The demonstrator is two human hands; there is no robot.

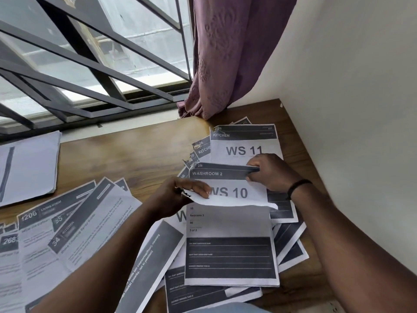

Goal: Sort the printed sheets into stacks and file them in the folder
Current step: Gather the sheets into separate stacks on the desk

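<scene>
A printed sheet headed "WASHROOM 2 / WS 10" (pixel 234 188) is lifted off a loose pile of similar sheets. My left hand (pixel 180 195) pinches its lower left edge, and my right hand (pixel 268 171) pinches its upper right corner. Under it lies a sheet reading "Bedroom 3" (pixel 230 249), and behind it a "KITCHEN / WS 11" sheet (pixel 244 143). More sheets (pixel 74 231) with numbers such as 1206 and 34 fan out at the left. I see no folder that I can be sure of.
A wooden table (pixel 140 150) holds everything. A neat white paper stack (pixel 27 168) sits at the far left. A barred window (pixel 90 64) runs along the back, a purple curtain (pixel 225 57) hangs at the corner, and a white wall (pixel 349 109) bounds the right side.
</scene>
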